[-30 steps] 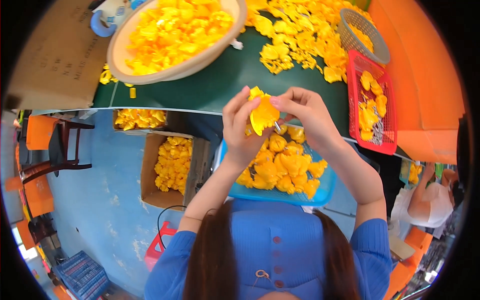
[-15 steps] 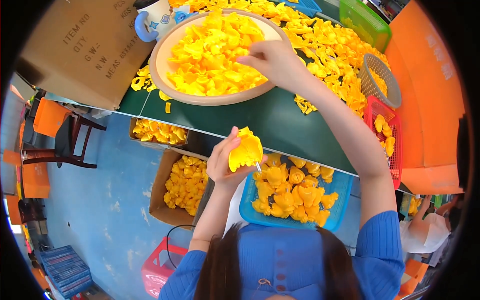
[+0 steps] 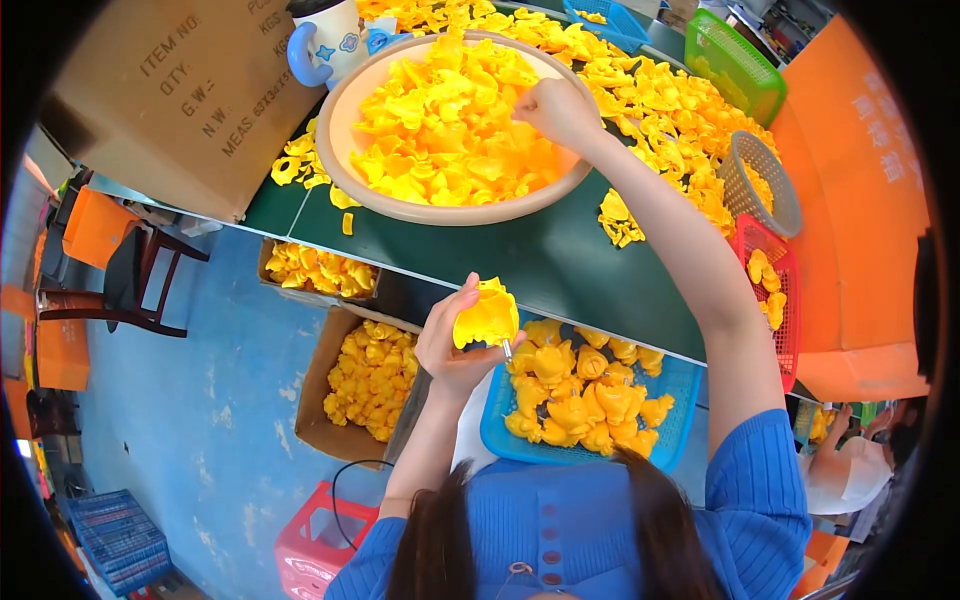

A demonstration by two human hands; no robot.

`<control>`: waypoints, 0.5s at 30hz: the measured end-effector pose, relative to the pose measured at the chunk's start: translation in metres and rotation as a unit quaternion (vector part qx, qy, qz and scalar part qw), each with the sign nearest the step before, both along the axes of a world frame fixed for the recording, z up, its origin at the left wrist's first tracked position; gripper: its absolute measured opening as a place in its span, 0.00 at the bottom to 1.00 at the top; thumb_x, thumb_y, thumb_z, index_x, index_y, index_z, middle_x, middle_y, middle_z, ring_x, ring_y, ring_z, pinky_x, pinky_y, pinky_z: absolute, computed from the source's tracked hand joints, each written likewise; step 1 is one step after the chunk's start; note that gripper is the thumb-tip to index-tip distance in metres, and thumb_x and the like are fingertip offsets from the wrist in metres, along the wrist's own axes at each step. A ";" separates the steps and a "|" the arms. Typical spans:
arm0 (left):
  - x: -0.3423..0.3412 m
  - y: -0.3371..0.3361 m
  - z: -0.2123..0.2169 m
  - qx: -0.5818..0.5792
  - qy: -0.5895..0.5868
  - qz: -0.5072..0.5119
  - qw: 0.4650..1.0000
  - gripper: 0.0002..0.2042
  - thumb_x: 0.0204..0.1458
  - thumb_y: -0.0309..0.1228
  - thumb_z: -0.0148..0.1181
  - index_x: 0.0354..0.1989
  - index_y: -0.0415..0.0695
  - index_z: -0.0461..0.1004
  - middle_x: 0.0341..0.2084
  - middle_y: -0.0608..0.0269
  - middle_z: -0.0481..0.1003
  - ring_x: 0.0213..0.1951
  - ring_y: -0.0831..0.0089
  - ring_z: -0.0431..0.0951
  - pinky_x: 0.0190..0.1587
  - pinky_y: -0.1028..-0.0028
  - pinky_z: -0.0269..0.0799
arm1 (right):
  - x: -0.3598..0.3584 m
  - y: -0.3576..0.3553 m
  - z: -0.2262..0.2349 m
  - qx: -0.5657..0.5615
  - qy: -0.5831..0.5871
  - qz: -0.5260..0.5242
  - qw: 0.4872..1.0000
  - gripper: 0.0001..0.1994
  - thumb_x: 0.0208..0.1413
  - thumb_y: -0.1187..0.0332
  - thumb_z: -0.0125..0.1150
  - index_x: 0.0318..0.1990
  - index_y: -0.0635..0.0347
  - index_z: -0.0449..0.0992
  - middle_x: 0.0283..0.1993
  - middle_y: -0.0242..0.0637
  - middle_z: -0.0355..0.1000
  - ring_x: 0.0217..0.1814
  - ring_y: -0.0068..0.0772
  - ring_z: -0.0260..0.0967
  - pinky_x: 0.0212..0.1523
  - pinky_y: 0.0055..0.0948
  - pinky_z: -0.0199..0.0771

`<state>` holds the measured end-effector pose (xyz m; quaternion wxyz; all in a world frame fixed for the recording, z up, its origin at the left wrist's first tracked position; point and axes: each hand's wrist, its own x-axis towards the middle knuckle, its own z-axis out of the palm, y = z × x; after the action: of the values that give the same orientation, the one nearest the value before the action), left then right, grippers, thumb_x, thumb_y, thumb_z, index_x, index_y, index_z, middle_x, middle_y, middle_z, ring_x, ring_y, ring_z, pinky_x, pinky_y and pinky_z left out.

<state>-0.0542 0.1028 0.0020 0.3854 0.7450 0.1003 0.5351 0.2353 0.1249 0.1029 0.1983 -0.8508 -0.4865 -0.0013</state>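
Note:
My left hand [image 3: 449, 335] is closed around a yellow hollow plastic shell piece [image 3: 487, 316] with an uneven rim, in front of the table edge. A short, thin metal tip [image 3: 508, 350] sticks out beside the thumb; the rest of it is hidden. My right hand [image 3: 562, 112] hovers over the right side of a beige basin [image 3: 455, 210], its fingers curled together. Whether anything sits in those fingers cannot be made out. Inside the basin lies a heap of yellow plastic pieces [image 3: 440, 120], with a blurred yellow patch just below my right hand.
A blue basket [image 3: 487, 425] of yellow bulb-shaped parts sits close before me. Cardboard boxes [image 3: 312, 420] with yellow parts stand at left below the green table [image 3: 400, 245]. Loose pieces cover its far right, by grey, red [image 3: 787, 340] and green baskets. A mug [image 3: 328, 40] stands behind the basin.
My right hand's fingers have curled in more over the basin. The shell piece in my left hand has tilted, showing more of its hollow side. The whole view has shifted slightly.

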 end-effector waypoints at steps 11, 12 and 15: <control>0.023 -0.037 0.003 -0.293 -0.048 -0.279 0.913 0.29 0.33 0.22 0.70 0.48 0.33 0.66 0.47 0.46 0.69 0.46 0.69 0.72 0.46 0.73 0.72 | -0.069 -0.222 -0.027 0.052 -0.178 -0.076 0.980 0.06 0.42 0.78 0.58 0.31 0.66 0.76 0.32 0.41 0.69 0.31 0.38 0.69 0.34 0.29 0.72; 0.028 -0.039 0.006 -0.279 -0.033 -0.286 0.916 0.29 0.33 0.22 0.70 0.48 0.33 0.67 0.47 0.47 0.69 0.45 0.70 0.73 0.46 0.73 0.72 | -0.069 -0.233 -0.034 -0.066 -0.199 -0.123 0.970 0.05 0.41 0.78 0.56 0.29 0.67 0.75 0.34 0.43 0.67 0.31 0.40 0.69 0.33 0.31 0.72; 0.043 -0.053 0.010 -0.259 -0.011 -0.308 0.916 0.29 0.33 0.22 0.71 0.48 0.33 0.67 0.46 0.48 0.70 0.45 0.70 0.73 0.46 0.73 0.72 | -0.070 -0.248 -0.043 -0.264 -0.134 -0.190 0.936 0.04 0.38 0.78 0.55 0.24 0.69 0.75 0.41 0.49 0.65 0.38 0.45 0.69 0.36 0.37 0.73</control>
<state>-0.0116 0.0497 0.0115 0.7115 0.6071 -0.0034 0.3539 0.1649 -0.1226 0.0599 -0.1048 -0.9412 -0.3203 -0.0244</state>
